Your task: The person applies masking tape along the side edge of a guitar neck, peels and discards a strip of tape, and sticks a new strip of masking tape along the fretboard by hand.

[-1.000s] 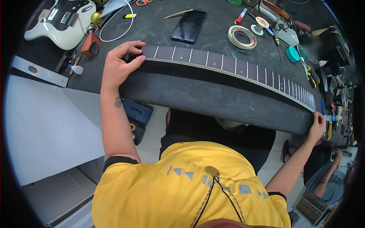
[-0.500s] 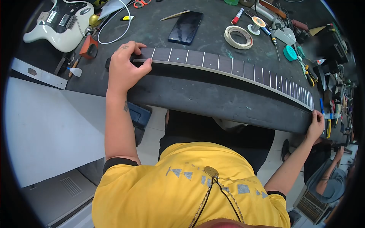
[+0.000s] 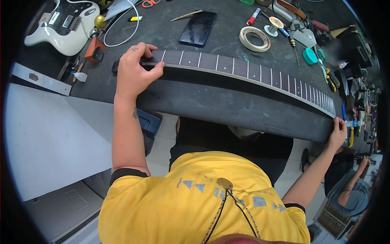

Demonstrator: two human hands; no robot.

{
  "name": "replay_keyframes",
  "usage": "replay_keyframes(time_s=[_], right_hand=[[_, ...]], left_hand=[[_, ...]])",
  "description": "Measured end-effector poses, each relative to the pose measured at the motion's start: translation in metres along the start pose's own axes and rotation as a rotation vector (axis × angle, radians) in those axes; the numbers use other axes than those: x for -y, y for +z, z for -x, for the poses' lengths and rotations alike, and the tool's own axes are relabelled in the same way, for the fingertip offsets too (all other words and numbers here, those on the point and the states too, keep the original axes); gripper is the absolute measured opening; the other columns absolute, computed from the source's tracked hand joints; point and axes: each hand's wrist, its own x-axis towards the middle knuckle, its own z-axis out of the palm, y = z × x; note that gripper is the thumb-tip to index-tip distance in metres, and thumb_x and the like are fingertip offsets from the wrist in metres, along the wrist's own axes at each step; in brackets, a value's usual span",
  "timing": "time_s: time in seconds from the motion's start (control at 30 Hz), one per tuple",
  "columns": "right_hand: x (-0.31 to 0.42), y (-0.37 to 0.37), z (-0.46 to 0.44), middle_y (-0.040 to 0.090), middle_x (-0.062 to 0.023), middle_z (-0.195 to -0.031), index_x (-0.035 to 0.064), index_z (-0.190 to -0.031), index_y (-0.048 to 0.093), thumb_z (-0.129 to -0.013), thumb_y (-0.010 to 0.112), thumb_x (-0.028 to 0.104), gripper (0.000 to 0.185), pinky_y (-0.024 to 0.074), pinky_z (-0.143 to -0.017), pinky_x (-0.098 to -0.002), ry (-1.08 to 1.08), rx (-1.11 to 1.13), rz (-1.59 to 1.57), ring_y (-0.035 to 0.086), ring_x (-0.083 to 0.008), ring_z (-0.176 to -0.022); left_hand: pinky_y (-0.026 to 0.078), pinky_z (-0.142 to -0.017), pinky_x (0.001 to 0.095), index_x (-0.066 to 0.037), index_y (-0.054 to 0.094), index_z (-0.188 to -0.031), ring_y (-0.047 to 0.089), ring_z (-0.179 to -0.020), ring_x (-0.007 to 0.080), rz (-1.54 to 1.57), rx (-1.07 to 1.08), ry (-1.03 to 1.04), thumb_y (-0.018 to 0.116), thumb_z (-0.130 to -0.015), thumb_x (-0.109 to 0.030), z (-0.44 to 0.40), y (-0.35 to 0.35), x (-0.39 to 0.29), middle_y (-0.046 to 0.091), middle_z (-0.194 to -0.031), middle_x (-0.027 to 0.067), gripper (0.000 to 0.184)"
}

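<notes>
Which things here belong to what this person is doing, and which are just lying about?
In the job: fretted neck; left hand near one end, right hand at the other.

Seemingly just lying about: phone, tape roll, spool, marker, white guitar body.

Through the remote head camera, I observed the left hand (image 3: 136, 73) gripping a fretted neck (image 3: 226, 64) near its wide-spaced frets, while the right hand (image 3: 338, 133) pinched the closely fretted end. Beyond it, a phone (image 3: 198, 28) and a tape roll (image 3: 243, 39) lay on the dark bench (image 3: 162, 34).
</notes>
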Motion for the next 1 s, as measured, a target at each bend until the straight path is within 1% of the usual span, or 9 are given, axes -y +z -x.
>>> replay_keyframes(time_s=[0.2, 0.5, 0.6, 0.8, 1.0], right_hand=[[0.003, 0.000, 0.001, 0.077, -0.0010, -0.105, 0.0026, -0.112, 0.079, -0.105, 0.085, 0.024, 0.024, 0.0526, -0.096, -0.0256, -0.009, 0.005, 0.015, 0.068, -0.0103, -0.099], [0.004, 0.001, 0.001, 0.077, -0.0010, -0.106, 0.0019, -0.112, 0.079, -0.105, 0.085, 0.024, 0.024, 0.0521, -0.097, -0.0256, -0.016, 0.003, 0.056, 0.068, -0.0102, -0.100], [0.008, 0.001, 0.003, 0.076, -0.0010, -0.106, 0.0016, -0.113, 0.079, -0.105, 0.085, 0.023, 0.024, 0.0521, -0.098, -0.0256, -0.010, -0.003, 0.064, 0.068, -0.0102, -0.100], [0.008, 0.001, 0.003, 0.077, -0.0010, -0.105, 0.0014, -0.112, 0.079, -0.105, 0.085, 0.023, 0.023, 0.0521, -0.097, -0.0259, -0.016, 0.005, 0.053, 0.068, -0.0102, -0.100], [0.011, 0.003, 0.004, 0.077, -0.0011, -0.104, 0.0015, -0.111, 0.079, -0.105, 0.085, 0.023, 0.023, 0.0516, -0.097, -0.0259, -0.018, 0.001, 0.048, 0.068, -0.0102, -0.100]], left_hand=[[0.058, -0.086, 0.0383, -0.002, 0.060, -0.094, 0.074, -0.095, 0.0273, -0.044, -0.010, 0.070, 0.089, -0.075, -0.013, -0.002, 0.002, -0.002, 0.082, -0.113, 0.0108, 0.037], [0.058, -0.097, 0.0419, -0.003, 0.066, -0.095, 0.075, -0.110, 0.0305, -0.101, -0.007, 0.130, 0.091, -0.073, -0.016, -0.005, 0.004, -0.007, 0.082, -0.115, 0.0092, 0.036], [0.057, -0.099, 0.0426, -0.004, 0.067, -0.095, 0.075, -0.111, 0.0314, -0.097, 0.002, 0.127, 0.091, -0.072, -0.016, -0.005, 0.005, -0.010, 0.082, -0.116, 0.0086, 0.035], [0.053, -0.106, 0.0451, -0.006, 0.067, -0.096, 0.074, -0.110, 0.0319, -0.153, -0.025, 0.250, 0.090, -0.071, -0.013, -0.007, 0.012, -0.017, 0.082, -0.114, 0.0082, 0.035], [0.050, -0.115, 0.0528, -0.007, 0.067, -0.098, 0.075, -0.108, 0.0305, -0.175, -0.063, 0.335, 0.089, -0.071, -0.012, -0.006, 0.023, -0.021, 0.081, -0.112, 0.0061, 0.035]])
